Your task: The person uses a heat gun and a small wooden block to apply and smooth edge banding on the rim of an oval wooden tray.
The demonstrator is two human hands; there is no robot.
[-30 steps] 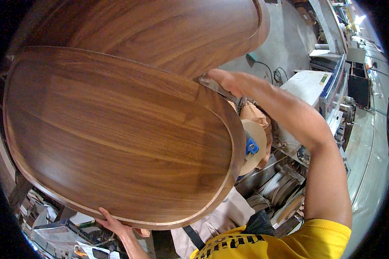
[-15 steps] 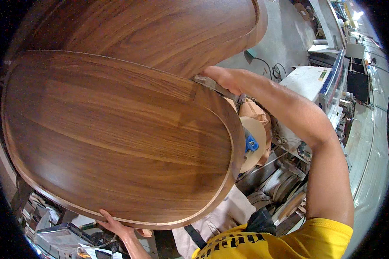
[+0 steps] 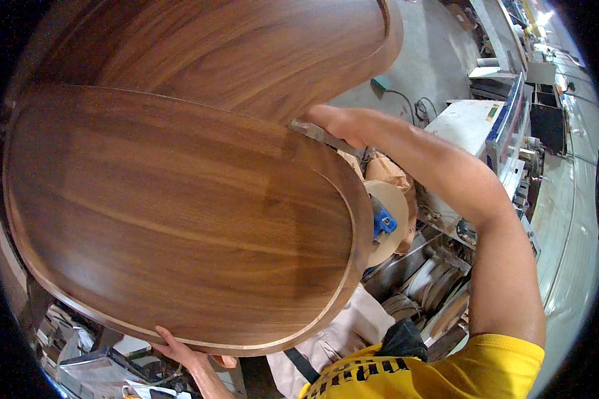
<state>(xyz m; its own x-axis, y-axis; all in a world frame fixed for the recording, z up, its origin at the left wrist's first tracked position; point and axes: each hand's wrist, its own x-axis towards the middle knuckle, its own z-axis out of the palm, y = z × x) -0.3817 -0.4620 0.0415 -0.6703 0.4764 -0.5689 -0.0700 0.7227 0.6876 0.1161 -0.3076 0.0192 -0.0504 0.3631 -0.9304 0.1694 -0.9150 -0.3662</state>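
Observation:
A large oval wood-grain tabletop (image 3: 180, 233) with a raised, lighter rim fills most of the view. My left hand (image 3: 176, 349) grips its near edge, one finger lying over the rim and the rest hidden below. At the tabletop's far right edge, my right hand (image 3: 336, 123) is closed around a flat, worn bar-shaped tool (image 3: 323, 135) that looks like a file. The tool lies along the rim, touching or nearly touching it. Some fingers of this hand are hidden behind the tool.
A second wood-grain top (image 3: 266, 53) lies behind the first. On the right, a tan disc (image 3: 398, 216) carries a blue tool (image 3: 383, 223). Beyond it stand a white-topped cabinet (image 3: 462, 126) and rolls of edging strip (image 3: 429, 282). A cable (image 3: 406, 100) runs over the grey floor.
My right hand and the bar-shaped tool have slid slightly left along the far edge. My left hand keeps its hold on the near rim. The whole view has shifted a little.

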